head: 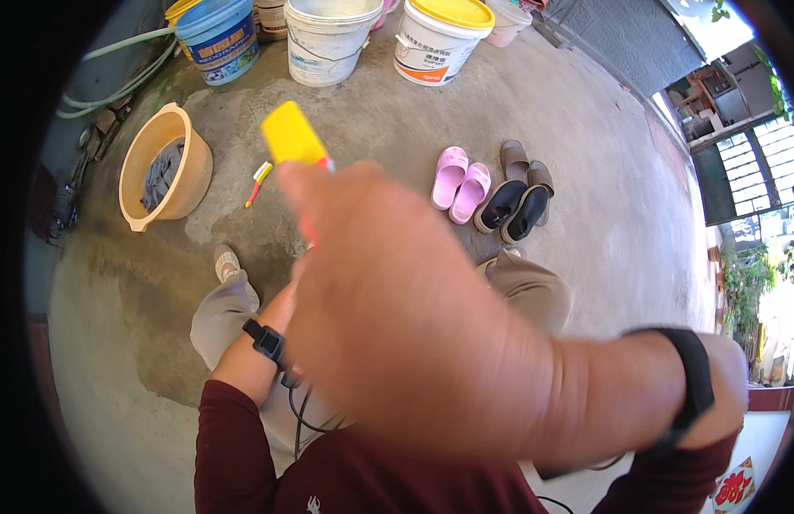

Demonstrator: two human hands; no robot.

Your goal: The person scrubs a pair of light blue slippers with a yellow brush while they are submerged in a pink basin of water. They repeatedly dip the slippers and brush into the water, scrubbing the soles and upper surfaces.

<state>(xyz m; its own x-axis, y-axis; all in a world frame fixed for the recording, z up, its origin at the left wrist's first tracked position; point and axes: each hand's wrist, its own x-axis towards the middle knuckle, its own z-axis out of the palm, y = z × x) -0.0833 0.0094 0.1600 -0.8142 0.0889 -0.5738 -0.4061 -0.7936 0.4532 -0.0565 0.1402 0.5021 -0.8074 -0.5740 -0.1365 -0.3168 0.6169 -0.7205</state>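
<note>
My right hand (403, 295) fills the middle of the view, blurred and close to the camera. It grips a tool with a flat yellow head (294, 133) and a red handle, most of it covered by the fingers; its kind is unclear. My left forearm (246, 366) wears a black wristband and reaches up behind the right hand, which hides the left hand nearly whole. Whether the left hand holds anything cannot be seen. On the concrete floor beyond lies a small red and yellow brush (258, 184) with pale bristles.
A yellow-orange plastic basin (198, 160) holding grey cloth (162, 177) stands at left. Pink slides (461, 186), black shoes (514, 211) and brown slides (514, 159) sit at right. Blue (223, 45), white (329, 51) and yellow-lidded (432, 51) buckets line the back. A hose (124, 93) curls at upper left.
</note>
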